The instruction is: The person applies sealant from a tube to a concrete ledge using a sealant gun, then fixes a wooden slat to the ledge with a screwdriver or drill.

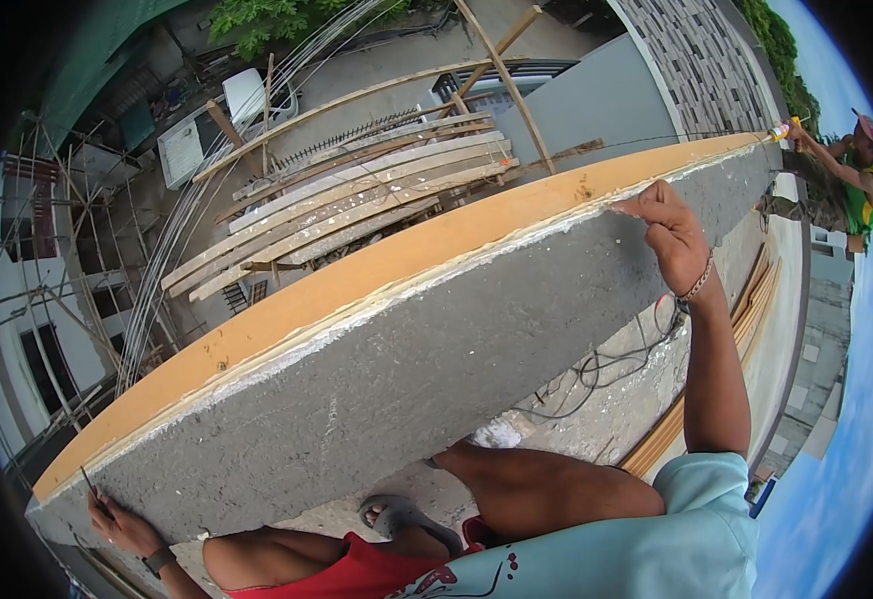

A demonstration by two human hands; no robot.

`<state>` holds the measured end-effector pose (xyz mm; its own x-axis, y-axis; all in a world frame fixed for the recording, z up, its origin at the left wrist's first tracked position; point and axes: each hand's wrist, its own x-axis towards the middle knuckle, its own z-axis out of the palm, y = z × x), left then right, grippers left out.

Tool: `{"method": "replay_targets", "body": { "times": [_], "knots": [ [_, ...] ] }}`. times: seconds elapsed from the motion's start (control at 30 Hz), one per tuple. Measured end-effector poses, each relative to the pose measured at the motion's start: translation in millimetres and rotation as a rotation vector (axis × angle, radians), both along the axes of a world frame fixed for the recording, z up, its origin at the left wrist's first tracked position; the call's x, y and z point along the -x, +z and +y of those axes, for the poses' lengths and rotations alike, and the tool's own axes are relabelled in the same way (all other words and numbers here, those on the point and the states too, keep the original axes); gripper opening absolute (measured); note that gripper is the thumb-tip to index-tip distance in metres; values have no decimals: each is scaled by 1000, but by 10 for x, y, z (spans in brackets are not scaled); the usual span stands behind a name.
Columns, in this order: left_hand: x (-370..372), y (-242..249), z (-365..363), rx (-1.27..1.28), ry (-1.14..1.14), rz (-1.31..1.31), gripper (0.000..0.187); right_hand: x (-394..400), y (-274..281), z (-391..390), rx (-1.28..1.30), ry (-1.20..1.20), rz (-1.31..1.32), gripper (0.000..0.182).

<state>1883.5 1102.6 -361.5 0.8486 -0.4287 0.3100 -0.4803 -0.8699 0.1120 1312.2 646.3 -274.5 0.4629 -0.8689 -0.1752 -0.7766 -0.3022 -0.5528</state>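
Observation:
A long ledge runs diagonally across the view, with a grey cement top (386, 349) and an orange-painted board or face (356, 265) along its far side. Rough white-cream material (436, 270) lines the seam between them. My right hand (671, 240), a chain bracelet at its wrist, is closed in a pinch at this seam; what it pinches is too small to tell. At the ledge's lower left end, my left hand (125, 527), with a dark wristband, rests on the cement and has its fingers round a thin dark stick (88, 483).
At the ledge's far right end, a co-worker (861, 180) in green reaches to a yellow-and-white object (781, 131). Stacked planks (356, 210) and scaffolding (57, 270) stand beyond and below the ledge. A dark cable (591, 369) lies on the near-side floor.

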Motion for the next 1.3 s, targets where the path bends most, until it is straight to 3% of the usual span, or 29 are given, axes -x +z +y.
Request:
{"method": "replay_targets", "body": {
  "times": [0.3, 0.53, 0.9, 1.1, 1.3],
  "knots": [
    [20, 36, -24, -30, -10, -23, 31, -109, -94, -90, 53, 83, 142, 38],
    [13, 24, -15, 39, -64, 5, 31, -273, -157, -227, 20, 176, 96, 38],
    [2, 42, 15, 12, -6, 56, 32, -764, -193, -316, -134, 630, 18, 44],
    [-34, 33, 63, -6, -51, 36, 32, -937, -217, -270, -169, 756, -21, 51],
    [20, 73, 6, -57, -90, -19, 32, -1103, -316, -303, -81, 980, -104, 55]
  ]
}}
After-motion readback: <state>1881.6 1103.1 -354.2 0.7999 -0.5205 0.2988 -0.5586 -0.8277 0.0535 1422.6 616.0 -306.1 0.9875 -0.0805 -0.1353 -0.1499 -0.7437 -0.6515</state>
